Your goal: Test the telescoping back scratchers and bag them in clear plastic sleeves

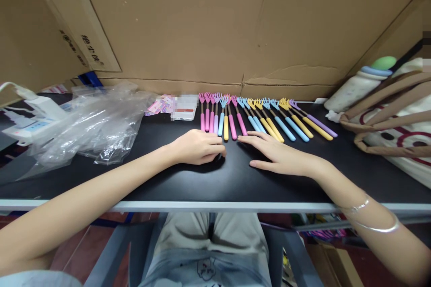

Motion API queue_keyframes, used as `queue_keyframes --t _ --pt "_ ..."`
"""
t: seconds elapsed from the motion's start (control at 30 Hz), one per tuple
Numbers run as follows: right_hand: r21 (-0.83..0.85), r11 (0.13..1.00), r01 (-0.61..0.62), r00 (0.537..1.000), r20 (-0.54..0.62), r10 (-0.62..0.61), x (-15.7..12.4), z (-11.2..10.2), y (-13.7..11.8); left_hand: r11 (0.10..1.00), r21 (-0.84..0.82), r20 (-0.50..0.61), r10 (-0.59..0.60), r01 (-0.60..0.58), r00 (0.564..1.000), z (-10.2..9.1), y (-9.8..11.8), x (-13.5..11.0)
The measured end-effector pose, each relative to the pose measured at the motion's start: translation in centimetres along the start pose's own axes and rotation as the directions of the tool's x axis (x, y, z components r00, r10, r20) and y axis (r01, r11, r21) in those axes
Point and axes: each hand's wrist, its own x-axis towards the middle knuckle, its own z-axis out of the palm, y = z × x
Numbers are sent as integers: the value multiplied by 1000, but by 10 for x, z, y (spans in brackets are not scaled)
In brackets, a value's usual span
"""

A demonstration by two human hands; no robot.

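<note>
A row of several small back scratchers (262, 119) with pink, blue, yellow and purple handles lies side by side on the black table (215, 179), claw heads toward the cardboard wall. My left hand (198, 146) rests on the table just in front of the pink ones, fingers curled under, nothing visible in it. My right hand (276, 152) lies flat beside it, fingers stretched out toward the handle ends, touching none that I can make out.
Crumpled clear plastic bags (90, 121) and a white power strip (30, 119) lie at the left. A white phone (184, 110) and pink cards (158, 105) sit beside the row. A tote bag (397, 121) and bottle (360, 85) stand at the right. Cardboard (215, 22) walls the back.
</note>
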Motion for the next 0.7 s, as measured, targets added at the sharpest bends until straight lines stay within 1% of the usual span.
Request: queue_keyframes --t 0.17,0.37,0.57,0.7 --pt "-3 1000 6 1000 17 -6 1 -2 -1 1000 17 -10 13 -13 1000 -1 -2 -1" --pt "-10 1000 9 1000 22 -9 2 -2 0 1000 27 -11 0 0 1000 -2 -6 -4" --pt "-17 1000 19 1000 25 -19 2 -3 -1 1000 17 -60 2 -1 998 -2 -6 -4" --pt "-20 1000 22 1000 13 -21 2 -3 -2 1000 3 -66 -3 4 998 -1 -6 -4"
